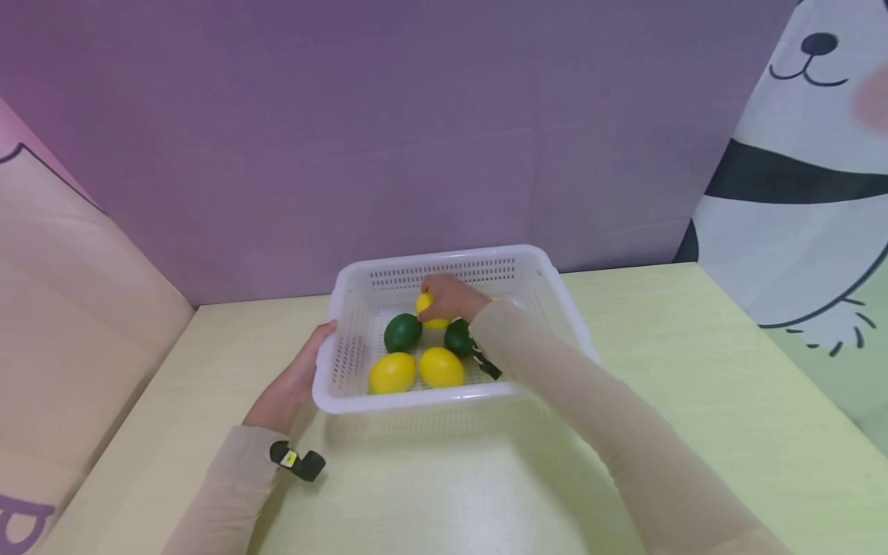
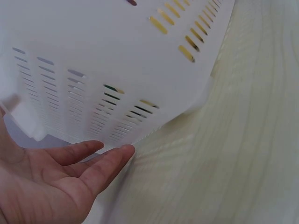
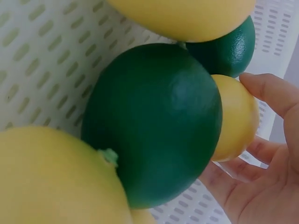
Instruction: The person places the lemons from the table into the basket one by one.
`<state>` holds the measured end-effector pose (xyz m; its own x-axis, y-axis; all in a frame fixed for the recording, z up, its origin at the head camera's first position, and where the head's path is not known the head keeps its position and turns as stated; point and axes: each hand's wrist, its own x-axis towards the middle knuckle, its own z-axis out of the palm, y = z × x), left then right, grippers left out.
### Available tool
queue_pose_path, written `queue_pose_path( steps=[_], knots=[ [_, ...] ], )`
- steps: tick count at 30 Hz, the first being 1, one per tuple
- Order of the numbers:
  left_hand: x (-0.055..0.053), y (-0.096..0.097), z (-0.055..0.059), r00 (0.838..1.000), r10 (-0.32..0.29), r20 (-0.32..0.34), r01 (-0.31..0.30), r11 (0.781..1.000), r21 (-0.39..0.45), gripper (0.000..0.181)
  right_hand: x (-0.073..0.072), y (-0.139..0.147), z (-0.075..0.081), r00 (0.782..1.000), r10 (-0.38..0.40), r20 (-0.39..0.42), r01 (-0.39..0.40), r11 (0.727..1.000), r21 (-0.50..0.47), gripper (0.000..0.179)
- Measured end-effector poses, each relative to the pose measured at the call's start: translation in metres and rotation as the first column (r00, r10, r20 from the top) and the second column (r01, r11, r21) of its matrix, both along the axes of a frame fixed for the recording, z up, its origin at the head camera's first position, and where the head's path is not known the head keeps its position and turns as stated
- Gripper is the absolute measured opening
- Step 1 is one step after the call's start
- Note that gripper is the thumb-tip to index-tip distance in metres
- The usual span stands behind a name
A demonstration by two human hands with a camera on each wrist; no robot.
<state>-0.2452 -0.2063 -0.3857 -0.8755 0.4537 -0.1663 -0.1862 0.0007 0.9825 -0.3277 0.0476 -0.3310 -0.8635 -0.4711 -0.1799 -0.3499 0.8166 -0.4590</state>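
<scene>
A white perforated plastic basket holds several smooth yellow lemons and green lime-like fruits. My right hand reaches into it and grips a lemon near the back wall, thumb on one side and fingers on the other. Beside that lemon lie a green fruit and a second green fruit, partly covered by my sleeve. Two lemons, the left one and the right one, lie near the front wall. My left hand holds the basket's left side, thumb at the rim, fingers against the outer wall.
The basket stands on a pale wood-grain table, close to a purple fabric backdrop. A light panel rises along the left, and a panel with a cartoon bear stands at the right.
</scene>
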Motion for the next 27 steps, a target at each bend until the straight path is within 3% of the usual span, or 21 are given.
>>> queue_pose_path(
  steps=[10, 27],
  knots=[
    [-0.0001, -0.0003, -0.0006, 1.0, -0.007, -0.009, 0.007, 1.0, -0.007, 0.073, 0.0052, -0.0006, 0.0004, 0.997, -0.051, 0.062, 0.049, 0.998, 0.034, 0.05],
    [-0.0006, 0.0006, 0.0003, 1.0, -0.018, 0.003, 0.018, 1.0, 0.02, 0.07, 0.0049, 0.0002, -0.0004, 0.996, -0.022, 0.085, 0.013, 0.995, 0.101, 0.048]
  ],
)
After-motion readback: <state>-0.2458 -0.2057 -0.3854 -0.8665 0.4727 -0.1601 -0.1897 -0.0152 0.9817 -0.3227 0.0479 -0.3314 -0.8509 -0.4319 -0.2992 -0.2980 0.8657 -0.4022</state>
